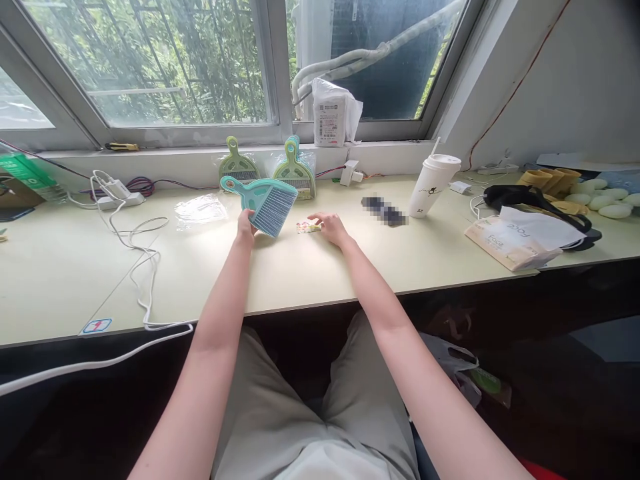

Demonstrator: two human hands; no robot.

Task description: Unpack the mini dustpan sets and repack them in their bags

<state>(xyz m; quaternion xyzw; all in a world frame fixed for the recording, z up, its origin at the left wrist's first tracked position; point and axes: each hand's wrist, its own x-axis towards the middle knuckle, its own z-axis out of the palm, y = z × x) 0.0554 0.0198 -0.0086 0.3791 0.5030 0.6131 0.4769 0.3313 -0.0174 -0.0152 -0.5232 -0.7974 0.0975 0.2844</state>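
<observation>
A teal dustpan and brush set (270, 203) is held up above the table by my left hand (246, 227), whose fingers are closed on its lower left edge. To the right, my right hand (331, 227) touches a small colourful card (307, 228) lying on the table; its fingertips rest at the card's right end. Behind them, a green dustpan set (237, 163) and a stack of similar sets (294, 170) in clear wrap lean against the wall below the window. A crumpled clear plastic wrapper (200, 211) lies left of my left hand.
A white cup with a straw (434, 187) stands at the right, beside a blurred dark object (384, 210). Farther right are a tissue pack (513, 243) and a black bag (530, 200). White cables (150, 267) run across the left side and over the table's front edge (300, 307).
</observation>
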